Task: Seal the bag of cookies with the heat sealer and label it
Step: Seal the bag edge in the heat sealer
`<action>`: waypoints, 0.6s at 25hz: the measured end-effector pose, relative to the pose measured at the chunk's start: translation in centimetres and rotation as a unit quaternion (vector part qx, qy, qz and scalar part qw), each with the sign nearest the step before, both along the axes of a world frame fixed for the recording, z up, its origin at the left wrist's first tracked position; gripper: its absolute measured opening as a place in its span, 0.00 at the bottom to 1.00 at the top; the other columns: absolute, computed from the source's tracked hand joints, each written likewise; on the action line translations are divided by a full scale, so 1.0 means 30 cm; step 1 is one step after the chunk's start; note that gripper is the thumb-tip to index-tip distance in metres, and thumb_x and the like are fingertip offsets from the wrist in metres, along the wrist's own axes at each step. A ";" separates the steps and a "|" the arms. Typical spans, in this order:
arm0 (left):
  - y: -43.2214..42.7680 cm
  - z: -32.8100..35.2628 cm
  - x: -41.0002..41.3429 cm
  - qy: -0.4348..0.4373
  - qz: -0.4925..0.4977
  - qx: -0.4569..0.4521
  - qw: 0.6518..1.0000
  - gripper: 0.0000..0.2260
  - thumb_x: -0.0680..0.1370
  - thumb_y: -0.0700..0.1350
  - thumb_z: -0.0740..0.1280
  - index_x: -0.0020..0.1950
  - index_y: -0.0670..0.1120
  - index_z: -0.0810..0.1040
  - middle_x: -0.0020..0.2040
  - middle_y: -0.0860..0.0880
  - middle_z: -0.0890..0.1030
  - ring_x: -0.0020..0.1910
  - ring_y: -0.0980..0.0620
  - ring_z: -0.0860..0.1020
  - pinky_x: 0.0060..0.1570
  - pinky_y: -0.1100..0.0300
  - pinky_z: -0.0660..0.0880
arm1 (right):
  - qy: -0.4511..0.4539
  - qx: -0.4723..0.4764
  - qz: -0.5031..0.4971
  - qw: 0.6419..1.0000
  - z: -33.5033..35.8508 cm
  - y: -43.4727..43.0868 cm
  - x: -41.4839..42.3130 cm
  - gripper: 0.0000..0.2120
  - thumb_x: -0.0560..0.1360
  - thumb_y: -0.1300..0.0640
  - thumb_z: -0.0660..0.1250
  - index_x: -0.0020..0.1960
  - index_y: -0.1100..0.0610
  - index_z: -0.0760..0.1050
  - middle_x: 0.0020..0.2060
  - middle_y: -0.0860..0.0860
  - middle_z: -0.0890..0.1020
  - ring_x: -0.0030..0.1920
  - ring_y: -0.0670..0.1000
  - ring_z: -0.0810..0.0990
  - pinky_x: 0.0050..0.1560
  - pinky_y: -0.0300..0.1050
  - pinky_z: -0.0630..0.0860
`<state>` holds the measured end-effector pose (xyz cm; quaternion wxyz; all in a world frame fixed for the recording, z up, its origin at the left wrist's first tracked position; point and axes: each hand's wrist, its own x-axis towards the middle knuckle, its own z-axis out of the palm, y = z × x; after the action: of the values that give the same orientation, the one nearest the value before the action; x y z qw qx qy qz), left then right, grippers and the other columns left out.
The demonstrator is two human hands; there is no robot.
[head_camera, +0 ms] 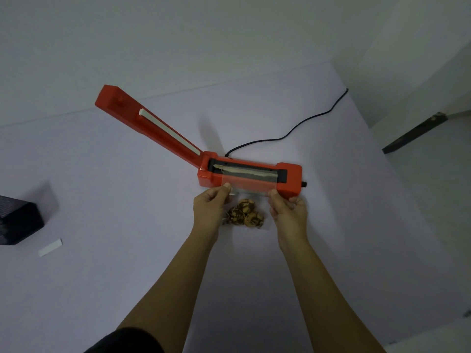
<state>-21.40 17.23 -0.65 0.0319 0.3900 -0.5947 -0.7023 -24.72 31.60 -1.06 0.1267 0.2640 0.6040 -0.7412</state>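
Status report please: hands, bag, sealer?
Left hand, right hand: each pinches a top corner of the bag. Bag mouth across the heat sealer; press arm raised. White strip lies apart, far left.

Two hands point(207, 208) point(289, 212), one sealer point(290, 179), one bag point(248, 183), three cookies point(244, 212), one label point(50, 247), one box point(17, 222)

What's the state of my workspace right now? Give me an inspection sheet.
Surface: white table.
Job's things: red heat sealer, arm raised; clear bag, mouth across the sealing strip; cookies inside; white strip, perhaps the label, far left.
Clutter: black box at left edge.
Hands: left hand pinches the bag's left edge; right hand pinches its right edge.
Cables: black cord runs from the sealer's back to the far right.
Surroundings: white wall behind; dark bar on floor, right.
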 end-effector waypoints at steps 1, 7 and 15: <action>0.000 0.001 0.000 0.000 -0.001 -0.001 1.000 0.09 0.77 0.46 0.67 0.45 0.43 0.83 0.41 0.44 0.83 0.43 0.46 0.81 0.46 0.55 0.79 | 0.001 -0.005 0.005 1.000 -0.003 0.003 0.000 0.15 0.72 0.60 0.70 0.51 0.57 0.65 0.37 0.49 0.80 0.39 0.47 0.79 0.44 0.41 0.75; -0.020 -0.005 -0.014 -0.009 -0.008 -0.004 1.000 0.08 0.76 0.46 0.68 0.43 0.44 0.84 0.42 0.44 0.85 0.43 0.43 0.83 0.45 0.50 0.79 | 0.004 0.137 0.017 0.990 0.018 0.034 0.027 0.11 0.72 0.51 0.70 0.40 0.51 0.68 0.36 0.47 0.77 0.37 0.45 0.75 0.42 0.37 0.72; -0.029 0.002 -0.029 -0.016 -0.010 -0.035 0.999 0.06 0.75 0.45 0.69 0.39 0.48 0.83 0.40 0.46 0.84 0.43 0.45 0.82 0.48 0.51 0.80 | 0.357 0.256 0.085 0.894 0.367 -0.053 -0.168 0.02 0.76 0.59 0.64 0.45 0.56 0.73 0.36 0.43 0.76 0.38 0.35 0.75 0.42 0.25 0.69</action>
<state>-22.26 16.36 -0.60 0.0286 0.3939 -0.6233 -0.6749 -29.76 30.01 9.93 -0.1068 -0.0474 0.7978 -0.5915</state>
